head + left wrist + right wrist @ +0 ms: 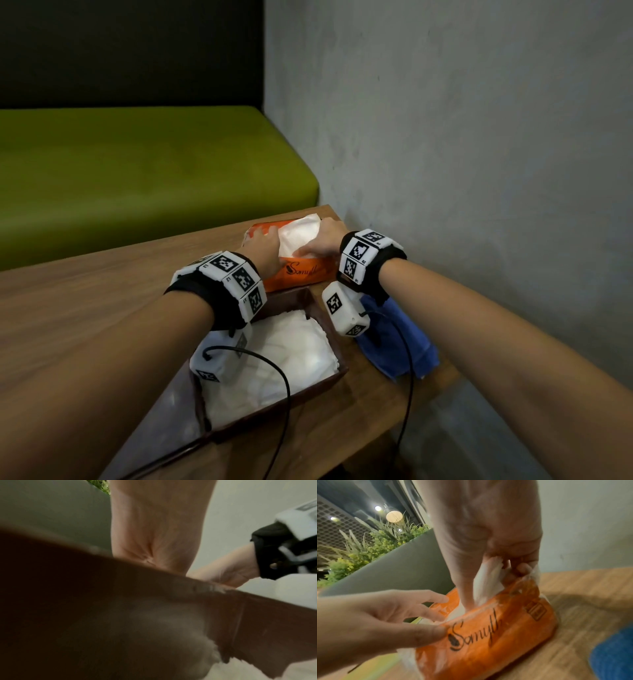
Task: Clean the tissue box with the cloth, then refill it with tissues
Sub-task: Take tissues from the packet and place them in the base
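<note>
An orange plastic tissue pack (305,272) lies at the table's far corner, torn open on top, with white tissues (296,233) showing. My left hand (270,240) holds the pack, thumb on its printed front (471,635) and fingers at the opening. My right hand (315,245) reaches into the opening and pinches a bunch of tissues (488,577). The dark wooden tissue box (301,394) stands open nearer me, under my left wrist, with white tissues (291,349) inside. The blue cloth (400,342) lies crumpled to the right of the box.
The wooden table (85,308) ends close behind the pack and meets a grey wall (479,171) on the right. A green bench seat (137,171) runs beyond the table. Black cables (284,387) from the wrist cameras hang over the box.
</note>
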The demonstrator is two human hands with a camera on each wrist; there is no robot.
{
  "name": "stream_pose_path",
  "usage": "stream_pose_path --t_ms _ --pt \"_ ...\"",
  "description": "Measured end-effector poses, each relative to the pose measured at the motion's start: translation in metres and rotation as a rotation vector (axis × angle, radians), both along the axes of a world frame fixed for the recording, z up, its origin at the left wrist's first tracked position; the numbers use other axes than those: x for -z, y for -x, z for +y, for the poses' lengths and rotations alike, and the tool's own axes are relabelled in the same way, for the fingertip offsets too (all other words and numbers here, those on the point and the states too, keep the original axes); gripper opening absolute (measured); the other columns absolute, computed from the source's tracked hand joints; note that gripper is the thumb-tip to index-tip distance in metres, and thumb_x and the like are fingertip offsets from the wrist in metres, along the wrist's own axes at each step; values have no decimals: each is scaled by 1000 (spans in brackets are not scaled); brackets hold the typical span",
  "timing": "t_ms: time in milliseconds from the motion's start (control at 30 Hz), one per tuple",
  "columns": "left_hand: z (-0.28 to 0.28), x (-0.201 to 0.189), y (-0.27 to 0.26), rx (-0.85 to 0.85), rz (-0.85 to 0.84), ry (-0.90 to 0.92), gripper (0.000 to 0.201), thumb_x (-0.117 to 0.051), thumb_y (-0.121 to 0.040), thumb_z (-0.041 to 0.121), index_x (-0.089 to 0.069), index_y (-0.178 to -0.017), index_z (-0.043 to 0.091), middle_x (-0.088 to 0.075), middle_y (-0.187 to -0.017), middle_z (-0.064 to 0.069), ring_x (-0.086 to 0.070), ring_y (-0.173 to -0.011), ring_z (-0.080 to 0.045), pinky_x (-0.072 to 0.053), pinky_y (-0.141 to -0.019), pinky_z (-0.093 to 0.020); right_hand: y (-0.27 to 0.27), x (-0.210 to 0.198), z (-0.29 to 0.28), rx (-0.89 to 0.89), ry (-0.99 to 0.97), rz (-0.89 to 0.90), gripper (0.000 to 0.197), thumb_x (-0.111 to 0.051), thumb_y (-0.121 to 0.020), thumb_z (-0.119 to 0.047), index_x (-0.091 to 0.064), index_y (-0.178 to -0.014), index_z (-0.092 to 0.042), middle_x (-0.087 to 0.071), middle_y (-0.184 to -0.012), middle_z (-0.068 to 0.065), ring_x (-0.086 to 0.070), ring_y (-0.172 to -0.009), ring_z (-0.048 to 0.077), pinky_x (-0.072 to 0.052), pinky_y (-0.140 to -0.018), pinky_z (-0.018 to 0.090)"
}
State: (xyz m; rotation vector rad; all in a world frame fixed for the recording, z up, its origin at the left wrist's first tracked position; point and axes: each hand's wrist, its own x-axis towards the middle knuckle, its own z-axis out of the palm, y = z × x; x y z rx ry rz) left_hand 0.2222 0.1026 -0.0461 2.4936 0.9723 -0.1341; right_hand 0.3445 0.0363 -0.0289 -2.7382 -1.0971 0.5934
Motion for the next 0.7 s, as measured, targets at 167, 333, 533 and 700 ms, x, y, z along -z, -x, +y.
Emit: stream_pose_path --t_ms 167,333,533,700 --pt "2 1 1 -40 -20 30 66 -65 -83 23 -28 -131 -3 -35 -139 -29 -30 -134 -41 -31 -108 -45 3 -3 -7 -44 -64 -15 57 -68 -74 -48 -61 -110 -5 -66 -116 16 -60 -106 32 -51 -90 37" --pt "4 1 0 -34 -87 15 84 -69 -78 29 -22 -140 -1 -38 -139 -23 -35 -131 -40 -29 -110 -43 17 -17 -8 -232 -152 -149 51 -71 -70 -42 -60 -100 -3 -66 -105 15 -58 -100 32 -42 -79 32" --pt "8 5 5 -78 -31 -5 98 -78 -70 27 -17 -141 -3 -31 -143 -28 -27 -135 -41 -26 -113 -46 25 -24 -17 -181 -369 13 41 -69 -75 -13 -33 -94 -14 -53 -87 12 -55 -85 30 -38 -64 32" --pt "4 3 6 -48 17 6 101 -77 -70 31 -15 -140 -9 -29 -144 -29 -25 -136 -42 -23 -114 -46 23 -43 -27 -61 -564 101 43 -67 -72 -9 -38 -104 -12 -62 -102 19 -59 -93 34 -50 -79 41"
